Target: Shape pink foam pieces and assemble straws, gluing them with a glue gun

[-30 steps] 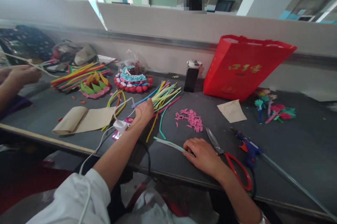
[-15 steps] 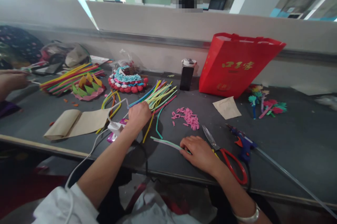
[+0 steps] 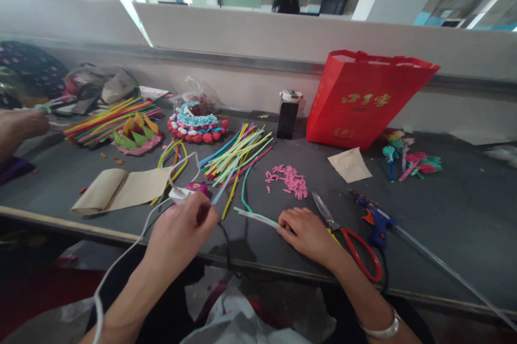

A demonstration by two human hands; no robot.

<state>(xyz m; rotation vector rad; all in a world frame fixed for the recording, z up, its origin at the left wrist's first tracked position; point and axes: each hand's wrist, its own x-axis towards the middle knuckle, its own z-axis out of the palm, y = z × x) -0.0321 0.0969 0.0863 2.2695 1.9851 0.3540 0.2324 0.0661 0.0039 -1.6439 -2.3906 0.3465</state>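
My left hand (image 3: pixel 181 228) is closed in a pinch on the end of a light blue pipe cleaner (image 3: pixel 222 190), which slants up into a loose pile of coloured pipe cleaners (image 3: pixel 246 153). Near the table's front edge my right hand (image 3: pixel 307 233) is curled around the ends of pale green and whitish pipe cleaners (image 3: pixel 258 218) lying on the table. A bent teal pipe cleaner (image 3: pixel 243 193) lies beside them. Beyond my right hand are short pink pieces (image 3: pixel 293 181). Red-handled scissors (image 3: pixel 365 258) lie just to its right.
A blue glue gun (image 3: pixel 377 223) with a long clear stick lies right. A white plug (image 3: pixel 180 194) and cable are by my left hand. Behind stand a dark bottle (image 3: pixel 287 118) and red bag (image 3: pixel 355 102). Brown paper (image 3: pixel 141 187) and another person's hand (image 3: pixel 20 126) are left.
My left hand has drawn back from the pile toward me, pulling the light blue pipe cleaner partly out. My right hand stays in place on its pipe cleaners.
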